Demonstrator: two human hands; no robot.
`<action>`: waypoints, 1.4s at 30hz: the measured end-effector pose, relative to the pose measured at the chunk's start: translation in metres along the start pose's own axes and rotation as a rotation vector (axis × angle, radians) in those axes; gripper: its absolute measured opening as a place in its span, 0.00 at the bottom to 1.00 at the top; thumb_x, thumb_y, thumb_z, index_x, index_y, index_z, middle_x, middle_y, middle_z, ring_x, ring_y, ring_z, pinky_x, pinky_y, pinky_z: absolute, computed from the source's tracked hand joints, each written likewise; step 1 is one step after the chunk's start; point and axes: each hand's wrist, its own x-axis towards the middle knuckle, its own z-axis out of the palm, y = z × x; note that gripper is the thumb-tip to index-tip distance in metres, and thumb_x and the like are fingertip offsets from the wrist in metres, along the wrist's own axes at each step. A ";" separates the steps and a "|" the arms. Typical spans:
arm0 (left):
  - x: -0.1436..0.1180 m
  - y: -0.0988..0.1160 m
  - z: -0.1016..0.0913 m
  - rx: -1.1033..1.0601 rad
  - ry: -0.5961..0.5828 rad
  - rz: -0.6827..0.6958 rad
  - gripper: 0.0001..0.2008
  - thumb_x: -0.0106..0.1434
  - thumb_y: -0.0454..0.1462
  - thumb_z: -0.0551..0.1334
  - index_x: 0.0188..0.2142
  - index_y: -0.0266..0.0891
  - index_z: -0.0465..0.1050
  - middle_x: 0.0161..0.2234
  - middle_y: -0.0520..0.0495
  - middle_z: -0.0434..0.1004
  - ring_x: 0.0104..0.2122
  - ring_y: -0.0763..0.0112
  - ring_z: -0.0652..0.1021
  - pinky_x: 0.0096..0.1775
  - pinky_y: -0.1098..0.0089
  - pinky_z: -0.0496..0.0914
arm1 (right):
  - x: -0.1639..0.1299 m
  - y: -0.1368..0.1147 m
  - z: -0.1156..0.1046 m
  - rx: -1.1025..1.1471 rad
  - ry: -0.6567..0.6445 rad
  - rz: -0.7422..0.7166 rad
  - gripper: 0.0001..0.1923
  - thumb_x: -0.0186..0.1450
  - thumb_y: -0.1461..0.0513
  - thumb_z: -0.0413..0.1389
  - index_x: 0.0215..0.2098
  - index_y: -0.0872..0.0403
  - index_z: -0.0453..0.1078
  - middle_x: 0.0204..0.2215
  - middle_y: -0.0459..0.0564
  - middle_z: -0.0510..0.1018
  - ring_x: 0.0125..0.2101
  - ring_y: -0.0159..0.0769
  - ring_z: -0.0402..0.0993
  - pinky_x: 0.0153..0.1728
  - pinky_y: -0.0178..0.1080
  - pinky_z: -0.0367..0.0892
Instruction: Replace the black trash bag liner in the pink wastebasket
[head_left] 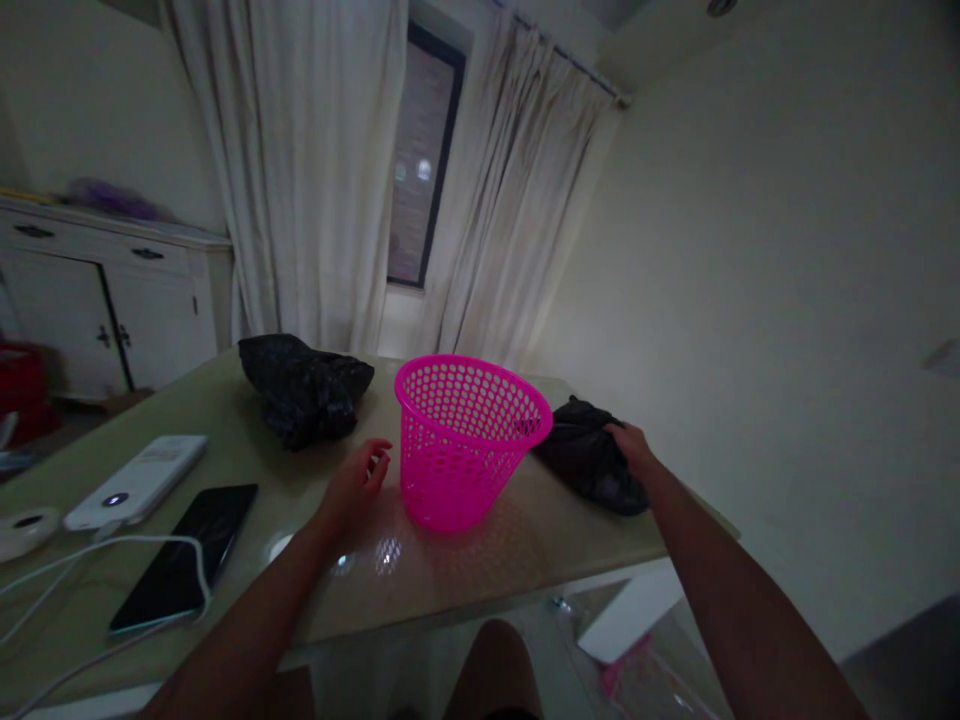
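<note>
- Dim room, pale curtains (315, 170) half drawn over a dark window (424, 160), white cabinet (112, 300) off to the left; glossy table (465, 570) in front, catching small glints of light.
- Upright near the table's middle, mouth up: a pink perforated basket (469, 440), standing free, held by nothing.
- Just beside its left wall, not quite touching as far as can be told: left hand (356, 490), fingers loosely curled and apart, closed on nothing; placed as if to steady the basket from that side.
- Behind the basket's right side, close against it: a crumpled black plastic bag (589, 460), with right hand (634, 450) laid on its top edge, fingers bent into the folds; apparently gripping, though a true pinch cannot be confirmed.
- Further back on the left, well apart from both hands: a second black bag (304, 385), bunched and untouched.
- Along the near left edge, out of the way: dark phone (187, 555) face up, white power bank (139, 480), white cable (112, 550) looping across.
</note>
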 end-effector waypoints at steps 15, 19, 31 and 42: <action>0.000 -0.008 0.004 0.019 -0.060 -0.018 0.18 0.72 0.46 0.55 0.56 0.42 0.73 0.43 0.47 0.81 0.31 0.64 0.78 0.38 0.62 0.71 | 0.001 -0.280 -0.125 0.403 0.514 -0.574 0.11 0.61 0.68 0.63 0.42 0.57 0.71 0.40 0.46 0.71 0.39 0.27 0.65 0.47 0.34 0.63; 0.002 -0.010 0.001 0.001 0.000 -0.025 0.20 0.70 0.47 0.55 0.54 0.41 0.74 0.44 0.45 0.81 0.31 0.64 0.78 0.37 0.62 0.71 | -0.006 -0.303 -0.083 0.295 0.352 -0.466 0.15 0.61 0.67 0.62 0.47 0.59 0.74 0.43 0.51 0.77 0.40 0.32 0.69 0.49 0.38 0.67; 0.005 -0.016 0.002 -0.011 0.014 0.011 0.23 0.68 0.51 0.55 0.52 0.40 0.75 0.43 0.42 0.83 0.29 0.62 0.79 0.36 0.60 0.73 | -0.132 -0.326 0.013 -0.019 -0.926 -0.923 0.17 0.65 0.54 0.69 0.47 0.57 0.80 0.41 0.52 0.83 0.41 0.38 0.78 0.45 0.39 0.74; 0.005 -0.013 0.000 0.006 -0.001 0.043 0.23 0.67 0.52 0.55 0.51 0.40 0.74 0.42 0.41 0.83 0.29 0.61 0.79 0.36 0.59 0.73 | -0.146 -0.282 0.049 -0.598 -1.223 -0.929 0.30 0.59 0.67 0.72 0.59 0.52 0.81 0.52 0.53 0.86 0.45 0.40 0.81 0.41 0.37 0.71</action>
